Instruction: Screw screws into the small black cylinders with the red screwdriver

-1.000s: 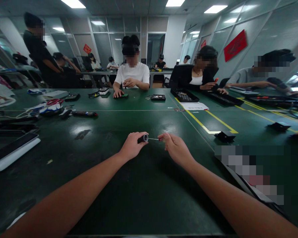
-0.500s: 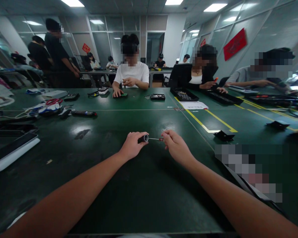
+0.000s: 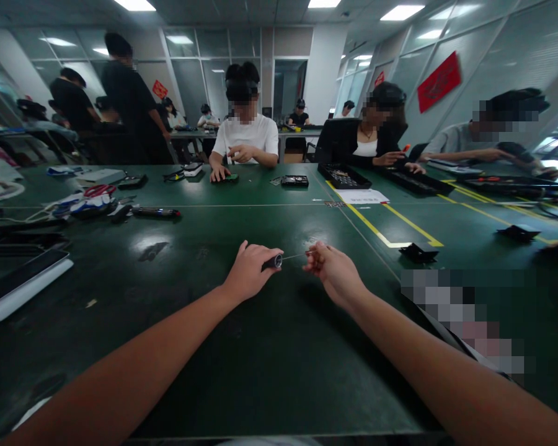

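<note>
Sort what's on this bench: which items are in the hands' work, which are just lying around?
In use:
left hand holding black cylindrical handle
right hand holding thin metal bit

Lying about:
red scissors
black pen-like tool
white tray
paper sheet

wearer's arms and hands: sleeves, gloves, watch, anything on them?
Both forearms are bare as far as the frame shows: no sleeves reach into view. The left hand and right hand wear no gloves. No watch, band or ring shows on either wrist or on the fingers that are visible, and there are no markings, tape or cables on the arms.
</note>
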`<state>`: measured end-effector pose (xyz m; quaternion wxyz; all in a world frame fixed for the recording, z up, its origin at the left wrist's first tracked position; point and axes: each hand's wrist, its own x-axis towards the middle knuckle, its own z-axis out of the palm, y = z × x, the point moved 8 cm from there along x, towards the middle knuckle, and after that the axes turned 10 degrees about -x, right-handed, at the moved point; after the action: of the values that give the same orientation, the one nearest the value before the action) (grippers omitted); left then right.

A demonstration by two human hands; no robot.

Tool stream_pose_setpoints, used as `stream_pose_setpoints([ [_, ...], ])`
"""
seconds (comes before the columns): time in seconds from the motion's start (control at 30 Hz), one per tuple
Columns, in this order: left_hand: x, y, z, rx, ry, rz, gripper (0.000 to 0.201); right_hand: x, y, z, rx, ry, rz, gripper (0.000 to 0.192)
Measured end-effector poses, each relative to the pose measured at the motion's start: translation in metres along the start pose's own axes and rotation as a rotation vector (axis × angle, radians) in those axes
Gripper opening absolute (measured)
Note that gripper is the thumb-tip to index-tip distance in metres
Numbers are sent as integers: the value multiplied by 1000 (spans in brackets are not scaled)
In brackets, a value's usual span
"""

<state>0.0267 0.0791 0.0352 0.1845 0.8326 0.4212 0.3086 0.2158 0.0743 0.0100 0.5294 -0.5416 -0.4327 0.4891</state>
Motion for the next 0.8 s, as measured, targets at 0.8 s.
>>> stream_pose_setpoints([
  [0.8,0,-10,2,-49,20,-61,36,-11,-23,8,-159,-36,-249,33],
])
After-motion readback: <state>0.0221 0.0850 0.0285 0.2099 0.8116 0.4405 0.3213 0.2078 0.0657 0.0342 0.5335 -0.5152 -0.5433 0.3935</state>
